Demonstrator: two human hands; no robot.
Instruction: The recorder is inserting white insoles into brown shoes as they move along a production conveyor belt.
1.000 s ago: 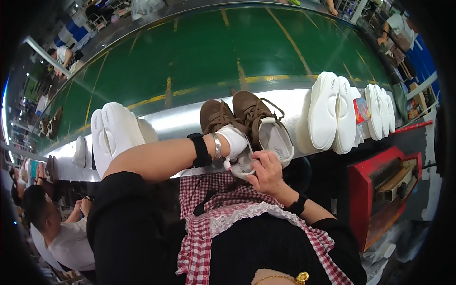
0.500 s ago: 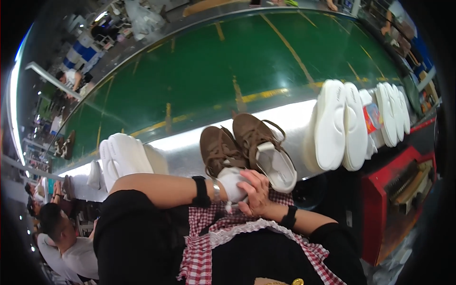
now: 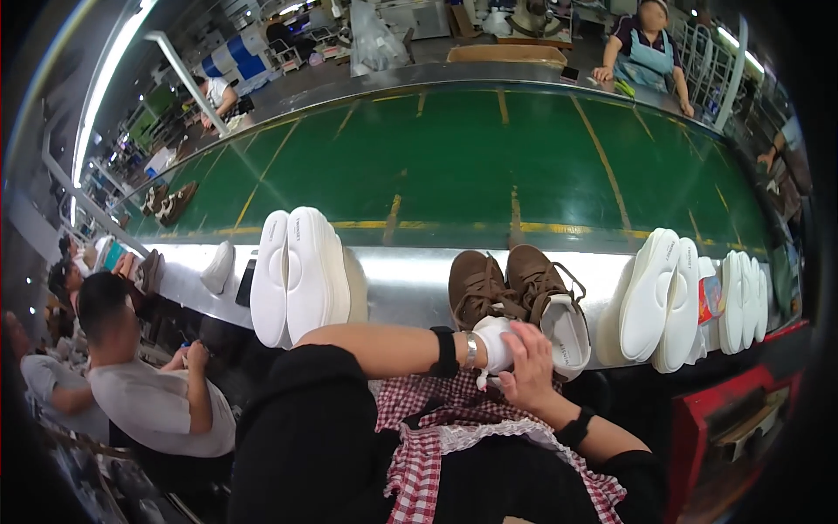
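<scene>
My left hand (image 3: 494,342), in a white glove, and bare right hand (image 3: 529,371) stay pressed together, grips unclear, just below the brown shoes (image 3: 511,288) on the steel ledge (image 3: 401,284); view tilted up since earlier.

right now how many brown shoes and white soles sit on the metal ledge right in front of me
brown shoes: 2
white soles, left stack: 2 clear
white soles, right stacks: at least 4, the far ones overlap too much to separate
total: at least 8
</scene>
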